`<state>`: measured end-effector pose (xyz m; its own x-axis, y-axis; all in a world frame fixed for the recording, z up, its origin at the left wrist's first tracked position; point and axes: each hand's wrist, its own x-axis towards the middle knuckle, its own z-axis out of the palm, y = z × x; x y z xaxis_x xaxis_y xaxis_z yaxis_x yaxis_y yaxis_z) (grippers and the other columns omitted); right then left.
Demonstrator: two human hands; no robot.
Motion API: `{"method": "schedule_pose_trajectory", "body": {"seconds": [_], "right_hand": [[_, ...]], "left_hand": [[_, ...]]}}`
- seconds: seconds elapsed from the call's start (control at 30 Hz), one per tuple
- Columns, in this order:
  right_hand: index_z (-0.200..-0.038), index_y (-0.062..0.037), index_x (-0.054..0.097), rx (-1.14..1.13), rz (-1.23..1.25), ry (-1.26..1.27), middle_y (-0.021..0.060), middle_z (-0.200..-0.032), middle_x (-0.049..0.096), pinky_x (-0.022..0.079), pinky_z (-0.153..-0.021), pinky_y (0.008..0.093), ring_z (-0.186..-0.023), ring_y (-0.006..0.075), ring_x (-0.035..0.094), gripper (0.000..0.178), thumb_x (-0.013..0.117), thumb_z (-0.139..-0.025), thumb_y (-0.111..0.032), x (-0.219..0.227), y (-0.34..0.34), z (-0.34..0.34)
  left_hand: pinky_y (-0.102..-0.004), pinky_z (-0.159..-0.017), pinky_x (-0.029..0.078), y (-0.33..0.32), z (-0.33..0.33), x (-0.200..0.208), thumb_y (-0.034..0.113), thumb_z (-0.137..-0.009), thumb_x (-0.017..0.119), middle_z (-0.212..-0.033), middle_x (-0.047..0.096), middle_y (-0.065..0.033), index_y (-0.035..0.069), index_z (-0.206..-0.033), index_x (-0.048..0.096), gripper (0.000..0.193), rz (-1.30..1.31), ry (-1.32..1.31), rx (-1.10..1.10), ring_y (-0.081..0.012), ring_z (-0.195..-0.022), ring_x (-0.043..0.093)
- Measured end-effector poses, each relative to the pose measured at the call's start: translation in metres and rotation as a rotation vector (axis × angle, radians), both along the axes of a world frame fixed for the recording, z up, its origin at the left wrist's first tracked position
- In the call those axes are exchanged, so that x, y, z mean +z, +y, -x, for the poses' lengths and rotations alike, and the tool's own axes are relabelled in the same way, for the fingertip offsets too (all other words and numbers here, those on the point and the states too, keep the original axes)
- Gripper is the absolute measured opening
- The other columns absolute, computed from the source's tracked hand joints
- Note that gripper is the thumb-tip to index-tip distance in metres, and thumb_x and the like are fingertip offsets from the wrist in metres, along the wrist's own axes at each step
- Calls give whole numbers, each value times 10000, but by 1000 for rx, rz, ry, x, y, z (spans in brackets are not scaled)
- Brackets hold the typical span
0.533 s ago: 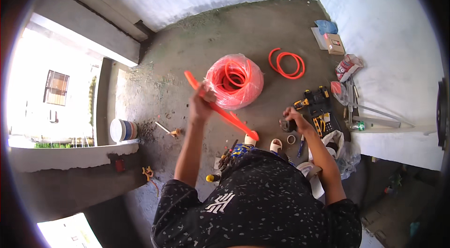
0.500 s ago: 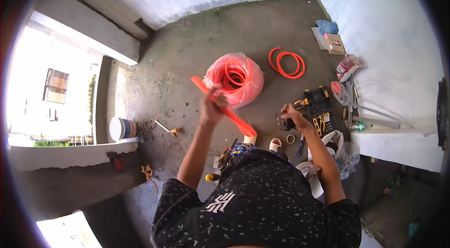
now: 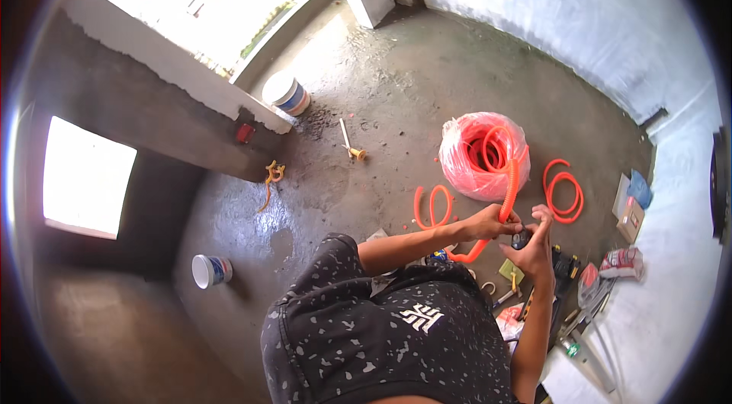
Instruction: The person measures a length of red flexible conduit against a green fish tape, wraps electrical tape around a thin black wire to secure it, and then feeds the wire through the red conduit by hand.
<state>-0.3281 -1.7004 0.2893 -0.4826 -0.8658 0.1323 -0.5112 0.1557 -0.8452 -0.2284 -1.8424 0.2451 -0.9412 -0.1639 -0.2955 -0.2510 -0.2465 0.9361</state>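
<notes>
My left hand grips an orange corrugated hose that runs up to a large coil of the same hose wrapped in clear plastic on the concrete floor. Beside it, my right hand holds a small dark tool against the hose, close to the left hand. A cut loop of orange hose lies on the floor left of my hands. Another orange coil lies to the right.
Tools and small parts lie on the floor by my right arm, with boxes and packets near the wall. Two white buckets stand on the left. A hammer-like tool and an orange scrap lie near the low wall.
The view has swung round, so the room appears turned. The straight hose piece held up in my left hand is now bent down, and both hands have come together on it.
</notes>
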Motion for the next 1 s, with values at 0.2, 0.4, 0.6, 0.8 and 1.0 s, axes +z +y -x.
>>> {"method": "schedule_pose_trajectory", "body": {"seconds": [0.2, 0.4, 0.6, 0.8, 1.0], "right_hand": [[-1088, 16, 571, 147, -191, -108, 108, -1069, 555, 481, -773, 335, -860, 221, 586, 527, 776, -668, -225, -40, 14, 20], [-960, 61, 641, 118, -207, -584, 73, -860, 638, 500, -655, 264, -748, 136, 638, 331, 725, -741, -173, -46, 18, 9], [-962, 49, 632, 37, -188, -932, 94, -755, 654, 492, -609, 241, -654, 120, 618, 286, 658, -811, -193, -3, -3, -12], [-941, 38, 638, 89, -169, -926, 86, -765, 649, 492, -621, 240, -676, 118, 620, 263, 653, -811, -190, 11, -10, -19], [-921, 29, 676, 87, -255, -859, 56, -746, 661, 467, -608, 224, -658, 90, 598, 262, 670, -796, -201, 18, -9, -18]], "left_hand": [[-215, -486, 395, -57, -9, -2, 381, -904, 625, -697, 510, 66, 116, -930, 574, 271, -53, 88, 481, -47, -561, 466], [-257, -571, 409, -97, -27, -11, 389, -981, 473, -753, 501, 7, 23, -1164, 536, 414, -257, 273, 589, -79, -623, 456], [-301, -785, 452, -73, -15, -4, 100, -924, 568, -1003, 525, -54, 80, -1387, 302, 534, -318, 466, 463, -150, -845, 540], [-293, -801, 417, -74, -11, -22, 297, -1000, 430, -859, 494, -12, 72, -1240, 429, 329, -553, 589, 399, -130, -834, 508], [-279, -769, 401, -55, -7, 2, 346, -1021, 365, -930, 502, -4, 4, -1331, 401, 463, -387, 328, 522, -106, -850, 462]]}}
